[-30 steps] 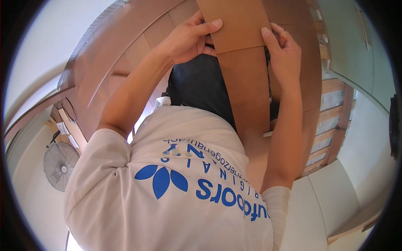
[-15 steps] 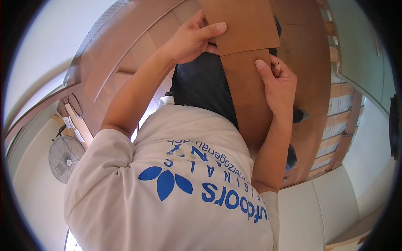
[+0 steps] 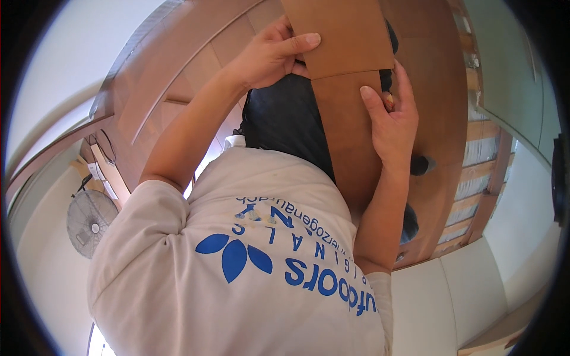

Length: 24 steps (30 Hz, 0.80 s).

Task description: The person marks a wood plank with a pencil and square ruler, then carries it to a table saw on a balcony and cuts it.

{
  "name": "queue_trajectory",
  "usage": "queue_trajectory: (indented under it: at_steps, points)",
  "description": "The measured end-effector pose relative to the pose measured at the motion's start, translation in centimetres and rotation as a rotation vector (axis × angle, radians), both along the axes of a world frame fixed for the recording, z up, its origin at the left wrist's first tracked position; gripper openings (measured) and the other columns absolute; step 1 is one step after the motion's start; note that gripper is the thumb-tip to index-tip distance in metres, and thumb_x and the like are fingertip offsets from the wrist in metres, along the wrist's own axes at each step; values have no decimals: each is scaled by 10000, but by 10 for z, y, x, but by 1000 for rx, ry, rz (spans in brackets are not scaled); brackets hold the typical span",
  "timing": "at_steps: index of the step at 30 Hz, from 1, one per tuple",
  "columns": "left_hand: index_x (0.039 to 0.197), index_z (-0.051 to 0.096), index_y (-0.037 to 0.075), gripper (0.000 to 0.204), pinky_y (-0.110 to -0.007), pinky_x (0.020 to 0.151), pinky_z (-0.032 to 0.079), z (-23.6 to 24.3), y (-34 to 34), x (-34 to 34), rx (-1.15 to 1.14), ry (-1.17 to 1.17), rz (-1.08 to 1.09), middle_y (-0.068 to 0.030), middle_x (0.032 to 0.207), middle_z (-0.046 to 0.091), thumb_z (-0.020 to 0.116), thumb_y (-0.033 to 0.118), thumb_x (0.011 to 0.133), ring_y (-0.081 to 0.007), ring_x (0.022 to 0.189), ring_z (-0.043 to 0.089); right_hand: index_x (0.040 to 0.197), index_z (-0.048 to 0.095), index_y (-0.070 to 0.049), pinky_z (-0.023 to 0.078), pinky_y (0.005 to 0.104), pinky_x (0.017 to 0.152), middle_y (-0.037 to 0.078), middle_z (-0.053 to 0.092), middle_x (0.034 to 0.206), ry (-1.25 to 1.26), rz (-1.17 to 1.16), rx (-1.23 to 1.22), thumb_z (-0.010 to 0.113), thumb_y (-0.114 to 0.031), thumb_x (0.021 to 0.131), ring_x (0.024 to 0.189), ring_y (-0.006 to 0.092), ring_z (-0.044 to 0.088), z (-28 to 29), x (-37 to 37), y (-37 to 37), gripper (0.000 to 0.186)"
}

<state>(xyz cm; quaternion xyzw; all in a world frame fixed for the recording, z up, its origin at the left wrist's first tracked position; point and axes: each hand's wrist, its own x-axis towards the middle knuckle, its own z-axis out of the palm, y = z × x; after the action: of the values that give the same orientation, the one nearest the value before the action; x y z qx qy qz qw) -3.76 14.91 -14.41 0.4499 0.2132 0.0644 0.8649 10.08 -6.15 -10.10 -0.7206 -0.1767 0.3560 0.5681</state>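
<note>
My left hand [image 3: 276,53] grips a flat brown panel [image 3: 341,32] at its left edge, thumb on top and fingers curled beneath. A second brown panel [image 3: 347,133] extends from it toward my body, a seam between them. My right hand [image 3: 389,127] holds this lower piece by its right edge, thumb on its face, index finger reaching up to the seam; a small orange item shows by those fingers, too small to name. Black fabric [image 3: 282,124] lies below the panels, over what appears to be my lap. Dark rounded shapes [image 3: 408,222] show beside my right forearm.
Brown wooden boards [image 3: 187,65] form the surface beyond my hands. A round fan [image 3: 89,222] is at left. On the right are a wooden slatted frame [image 3: 481,166] with pale wrapped material, a greenish panel [image 3: 513,71] and white panels [image 3: 466,285].
Over the last second my right hand has moved down along the panels' right edge, and its index finger has lately stretched upward. The panels and my left hand have shifted slightly right and down.
</note>
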Motion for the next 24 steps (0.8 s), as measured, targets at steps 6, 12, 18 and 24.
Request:
queue_trajectory:
  at_steps: [6, 12, 18, 24]
  points:
    - [1484, 450, 149, 490, -381, 848, 617, 1, -1, -2, -18, 8, 26, -37, 1404, 598, 637, 224, 1038, -198, 1270, 615, 1508, 487, -13, 352, 181, 604, -67, 506, 745, -22, 6, -22, 808, -233, 917, 642, 39, 370, -5, -1, 0, 707]
    - [1485, 455, 160, 492, -372, 869, 611, -9, 6, -7, 19, 47, -15, -28, 1404, 600, 643, 231, 1036, -187, 1261, 620, 1500, 499, -14, 378, 178, 621, -58, 544, 780, -20, -14, 27, 821, -240, 911, 661, 37, 406, -11, 0, -2, 708]
    - [1475, 468, 171, 492, -393, 899, 608, 1, -3, -2, -5, 9, 31, -28, 1380, 615, 659, 240, 1027, -194, 1249, 625, 1487, 518, -14, 437, 181, 674, -23, 640, 875, -14, 11, 21, 824, -233, 910, 714, 43, 485, -11, 2, -4, 689]
    - [1544, 345, 161, 628, -422, 897, 617, 25, -6, 6, -125, -17, 6, -62, 1462, 544, 677, 243, 1017, -256, 1294, 592, 1488, 493, 12, 456, 184, 691, -5, 656, 895, 47, -16, 37, 813, -189, 918, 743, 37, 515, -2, 1, 3, 684]
